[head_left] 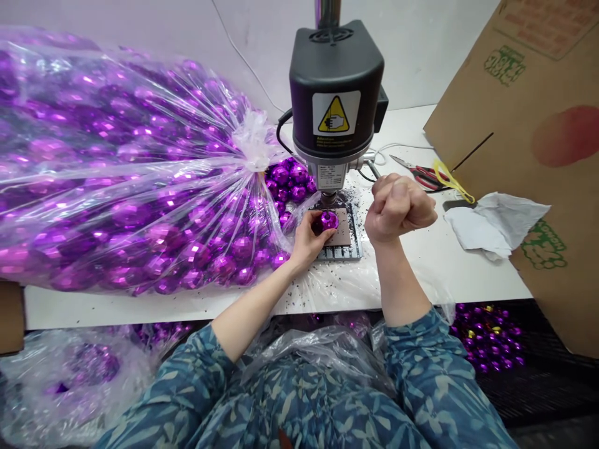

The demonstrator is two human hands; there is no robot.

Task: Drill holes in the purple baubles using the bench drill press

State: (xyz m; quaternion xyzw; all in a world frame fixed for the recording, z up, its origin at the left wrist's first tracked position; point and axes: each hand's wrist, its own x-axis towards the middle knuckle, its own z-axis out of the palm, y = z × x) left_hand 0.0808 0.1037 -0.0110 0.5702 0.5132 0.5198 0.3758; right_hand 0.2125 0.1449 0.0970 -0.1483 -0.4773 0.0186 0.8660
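Thumb and fingers of my left hand [309, 240] pinch a shiny purple faceted ball [329, 220]. The ball rests on a small board [343, 232] on the base plate [358, 249] of a bench drill press [337, 93], directly beneath its chuck [329, 197]. My right hand [397, 209] is raised to the right of the press, its fingers closed in a fist. A metal feed lever [369, 163] runs from the press toward this fist, which hides the lever's end. Dark shavings lie scattered around the base plate.
A large tied plastic bag [140, 174] of purple balls fills the left of the white table [412, 274]. Loose purple balls [292, 181] lie behind the press. Right are pliers [416, 171], yellow-handled scissors [452, 181], crumpled paper [491, 224] and a cardboard box [524, 125]. A crate [528, 393] stands below.
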